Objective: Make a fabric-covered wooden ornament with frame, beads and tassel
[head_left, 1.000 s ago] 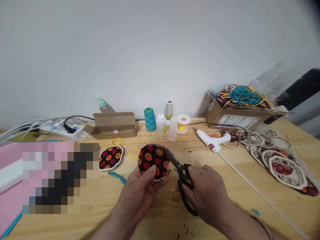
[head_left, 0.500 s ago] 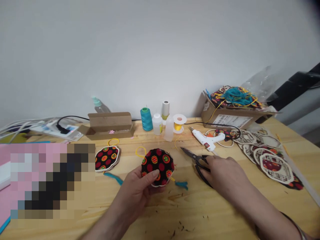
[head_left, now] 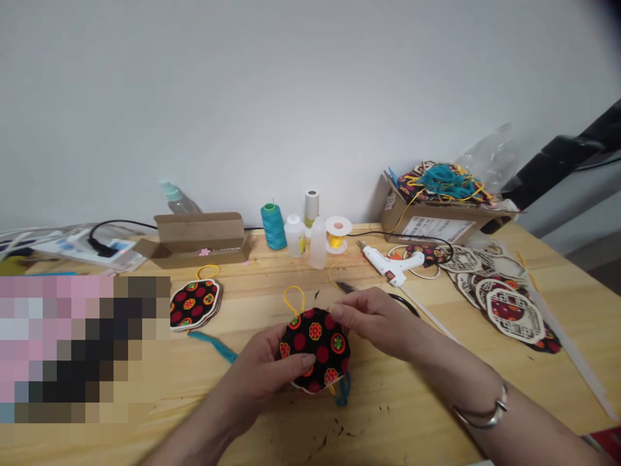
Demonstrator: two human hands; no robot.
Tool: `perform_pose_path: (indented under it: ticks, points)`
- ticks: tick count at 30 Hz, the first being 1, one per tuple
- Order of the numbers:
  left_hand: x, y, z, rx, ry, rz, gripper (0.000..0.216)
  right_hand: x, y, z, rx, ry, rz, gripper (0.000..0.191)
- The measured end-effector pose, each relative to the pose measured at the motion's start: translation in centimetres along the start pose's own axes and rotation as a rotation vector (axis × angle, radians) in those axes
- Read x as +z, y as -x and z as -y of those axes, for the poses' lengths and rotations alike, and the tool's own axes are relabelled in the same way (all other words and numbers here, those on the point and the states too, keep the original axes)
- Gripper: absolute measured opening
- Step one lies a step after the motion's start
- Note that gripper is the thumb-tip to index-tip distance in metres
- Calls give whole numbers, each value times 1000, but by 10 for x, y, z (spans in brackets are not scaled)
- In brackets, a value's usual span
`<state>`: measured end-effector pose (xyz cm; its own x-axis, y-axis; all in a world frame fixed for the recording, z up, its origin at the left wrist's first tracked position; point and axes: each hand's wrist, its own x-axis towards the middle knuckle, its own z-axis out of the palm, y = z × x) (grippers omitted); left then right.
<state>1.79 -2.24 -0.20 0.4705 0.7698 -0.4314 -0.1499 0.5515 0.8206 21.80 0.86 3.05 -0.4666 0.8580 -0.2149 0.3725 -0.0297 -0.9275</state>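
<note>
My left hand (head_left: 264, 378) grips a padded black fabric ornament (head_left: 316, 346) with red and green flowers, thumb pressed on its front. A yellow loop (head_left: 294, 299) sticks up from its top and a teal tassel (head_left: 343, 390) hangs below. My right hand (head_left: 376, 318) pinches the ornament's upper right edge with closed fingers. Black scissors (head_left: 349, 288) lie on the wooden table (head_left: 436, 401) just behind my right hand, only the tip and one handle loop showing.
Finished ornaments (head_left: 194, 303) lie to the left with a teal strip (head_left: 212, 345). Thread spools (head_left: 273, 226), small bottles (head_left: 317, 244), a glue gun (head_left: 391, 264), a cardboard box (head_left: 439, 220) of parts and wooden cutouts (head_left: 512, 304) fill the back and right. A blurred patch covers the left.
My right hand trimmed with the scissors, laid them on the table behind, then came back to pinch the ornament's edge. The ornament moved lower and nearer me, its yellow loop now on top.
</note>
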Motion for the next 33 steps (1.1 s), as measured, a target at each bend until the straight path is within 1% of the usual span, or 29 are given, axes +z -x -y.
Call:
perform_pose_path:
  ticks: [1,2,4,6,10,13,16,19,24,28,30,33]
  points:
    - [-1,0,1,-4,-8,13,33,3,-3,-2,32,-70,12,37]
    - [-1,0,1,-8,-14,29,32,7,-4,-5,67,-117,-6,34]
    - [-2,-1,2,-10,-20,48,32,12,-6,-11,121,-174,-74,28]
    - [-2,-2,2,-14,-11,37,32,15,-7,-16,130,-199,-133,25]
    - [-3,-3,0,-30,35,-53,30,14,-6,-18,92,-171,-210,24]
    - [-5,-5,1,2,62,-121,28,12,-6,-18,86,-126,-248,25]
    - [-9,-7,6,24,43,-140,26,11,-6,-17,93,-95,-261,24]
    - [-9,-7,7,41,20,-127,24,12,-7,-17,104,-77,-263,25]
    - [-6,-5,4,21,20,-155,24,13,-6,-16,122,-67,-293,25]
    - [-8,-4,1,63,32,-164,24,13,-7,-16,126,-77,-310,25]
    - [-9,-5,-1,66,5,-204,23,13,-7,-17,121,-87,-319,26]
    - [-8,-5,-4,63,-105,-300,23,14,-8,-18,127,-101,-320,27]
